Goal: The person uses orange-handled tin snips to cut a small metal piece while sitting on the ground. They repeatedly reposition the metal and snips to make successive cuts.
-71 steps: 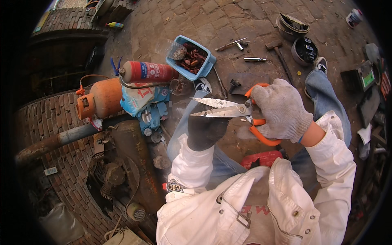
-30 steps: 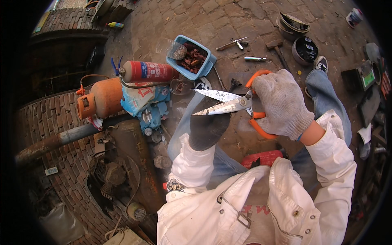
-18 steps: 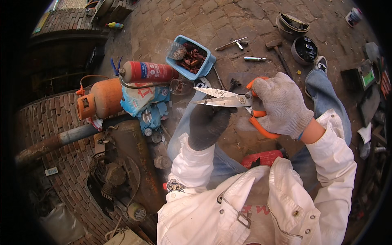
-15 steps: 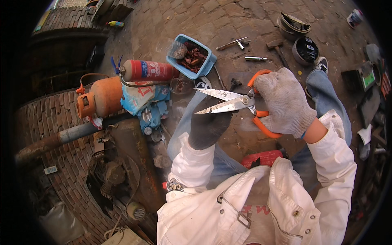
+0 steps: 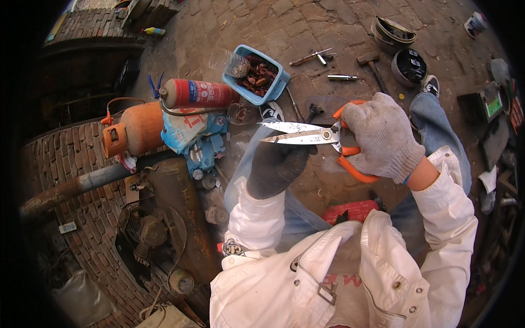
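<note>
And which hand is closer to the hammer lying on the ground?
Right. The right hand, holding the orange-handled scissors, appears just below the hammer in the picture. The left hand, beneath the blades, is farther off, to the hammer's lower left.

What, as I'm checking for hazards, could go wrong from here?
The gray-gloved right hand holds orange-handled scissors with parted blades close by the black-gloved left hand, so a slip might cut it. The red fire extinguisher lies on its side and could roll if bumped.
</note>
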{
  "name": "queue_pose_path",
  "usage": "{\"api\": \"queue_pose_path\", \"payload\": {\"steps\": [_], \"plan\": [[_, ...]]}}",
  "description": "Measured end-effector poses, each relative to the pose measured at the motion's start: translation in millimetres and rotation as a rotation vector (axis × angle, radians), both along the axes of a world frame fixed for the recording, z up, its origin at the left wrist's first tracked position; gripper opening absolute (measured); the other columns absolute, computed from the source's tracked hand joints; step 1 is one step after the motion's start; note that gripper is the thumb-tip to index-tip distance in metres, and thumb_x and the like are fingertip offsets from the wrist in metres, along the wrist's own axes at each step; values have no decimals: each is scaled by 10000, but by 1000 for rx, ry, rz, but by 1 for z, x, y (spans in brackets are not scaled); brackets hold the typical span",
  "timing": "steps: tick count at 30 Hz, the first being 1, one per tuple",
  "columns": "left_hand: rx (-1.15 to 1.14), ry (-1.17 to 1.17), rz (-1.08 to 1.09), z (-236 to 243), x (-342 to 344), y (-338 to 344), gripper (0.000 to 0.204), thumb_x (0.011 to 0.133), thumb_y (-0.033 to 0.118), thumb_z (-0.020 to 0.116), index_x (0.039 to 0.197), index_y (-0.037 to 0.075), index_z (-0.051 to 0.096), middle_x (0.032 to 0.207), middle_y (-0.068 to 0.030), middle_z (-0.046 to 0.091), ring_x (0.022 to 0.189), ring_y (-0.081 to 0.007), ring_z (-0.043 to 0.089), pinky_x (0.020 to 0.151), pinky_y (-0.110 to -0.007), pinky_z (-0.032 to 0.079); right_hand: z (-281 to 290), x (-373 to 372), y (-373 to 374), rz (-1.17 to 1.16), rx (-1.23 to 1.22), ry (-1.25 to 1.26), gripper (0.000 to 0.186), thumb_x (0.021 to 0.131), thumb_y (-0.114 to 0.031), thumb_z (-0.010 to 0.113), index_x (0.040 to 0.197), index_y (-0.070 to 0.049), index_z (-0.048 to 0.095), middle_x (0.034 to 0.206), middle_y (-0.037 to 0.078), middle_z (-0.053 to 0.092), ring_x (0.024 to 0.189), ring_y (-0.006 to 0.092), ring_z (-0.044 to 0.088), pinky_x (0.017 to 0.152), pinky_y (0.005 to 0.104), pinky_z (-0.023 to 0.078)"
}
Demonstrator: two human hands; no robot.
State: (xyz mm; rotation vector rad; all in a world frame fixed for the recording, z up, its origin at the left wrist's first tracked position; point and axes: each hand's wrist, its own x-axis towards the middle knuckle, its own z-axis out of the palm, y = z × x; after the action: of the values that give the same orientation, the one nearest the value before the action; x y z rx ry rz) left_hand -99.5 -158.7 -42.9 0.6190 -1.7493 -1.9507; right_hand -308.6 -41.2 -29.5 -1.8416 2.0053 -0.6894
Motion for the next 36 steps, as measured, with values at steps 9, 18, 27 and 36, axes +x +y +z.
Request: {"api": "queue_pose_path", "payload": {"steps": [9, 18, 27, 36], "plan": [[-666, -158, -197, 13, -8, -18, 194, 852, 90, 666, 998, -26, 716, 1060, -155, 699, 879, -242, 680, 799, -340, 534, -5, -4, -4, 17, -165, 28, 416, 607, -342, 805, 902, -101, 638, 824, 83, 660, 780, 287, 623, 766, 388, 455], [65, -158, -120, 14, -2, -7, 243, 825, 55, 632, 1041, -54, 643, 946, -108, 664, 786, -157, 621, 684, -283, 494, -8, 3, -1, -41, -79, -95, 413, 692, -386, 796, 916, -78, 635, 770, 81, 664, 716, 300, 632, 703, 387, 480], [194, -312, 171, 10, -28, 11, 210, 906, 106, 642, 1075, -14, 676, 835, -18, 644, 685, -71, 543, 594, -211, 428, -25, 22, -6, -257, 44, -1377, 333, 805, -205, 805, 973, -48, 565, 871, 18, 629, 790, 87, 585, 717, 263, 501], [172, -288, 226, 7, -31, 17, 244, 885, 111, 705, 1089, -20, 678, 828, -34, 671, 614, -63, 527, 535, -195, 400, -31, 21, -4, -229, 167, -1388, 332, 810, -112, 791, 1070, -34, 599, 929, 3, 645, 824, 75, 594, 738, 241, 510]]}}
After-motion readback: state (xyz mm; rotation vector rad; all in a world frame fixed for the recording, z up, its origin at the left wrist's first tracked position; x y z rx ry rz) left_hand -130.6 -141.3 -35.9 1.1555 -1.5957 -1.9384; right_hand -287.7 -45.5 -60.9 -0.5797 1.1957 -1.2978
